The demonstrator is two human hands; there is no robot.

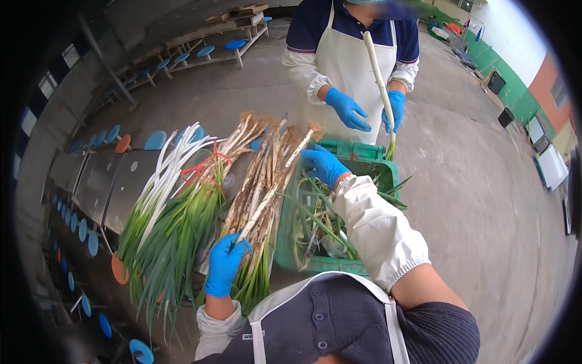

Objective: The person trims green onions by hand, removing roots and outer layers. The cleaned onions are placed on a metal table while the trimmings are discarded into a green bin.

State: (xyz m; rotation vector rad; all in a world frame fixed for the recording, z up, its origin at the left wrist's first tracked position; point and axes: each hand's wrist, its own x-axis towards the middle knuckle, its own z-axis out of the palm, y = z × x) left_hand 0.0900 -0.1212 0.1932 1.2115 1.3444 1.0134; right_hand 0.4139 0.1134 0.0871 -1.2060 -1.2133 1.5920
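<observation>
A long green onion (pixel 276 189), its pale stalk smeared with soil and its roots at the far end, slants across in front of me. My left hand (pixel 224 264) is closed around its lower stalk. My right hand (pixel 326 165) has its fingers bent at the stalk just below the roots, gripping it there; the fingertips are partly hidden. Beneath and left of this stalk lies a pile of unpeeled green onions (pixel 250 182) with dirty outer skins. Further left rest a bundle tied with red string (pixel 203 170) and several clean white-stalked green onions (pixel 170 164).
Under my right forearm stands a green bin (pixel 285 258) holding leaf trimmings (pixel 321 224). Across from me, a co-worker in a white apron (pixel 348 67) holds a peeled green onion (pixel 379 79) upright in one blue glove. Metal tables (pixel 130 188) with round blue stools (pixel 93 244) stretch left.
</observation>
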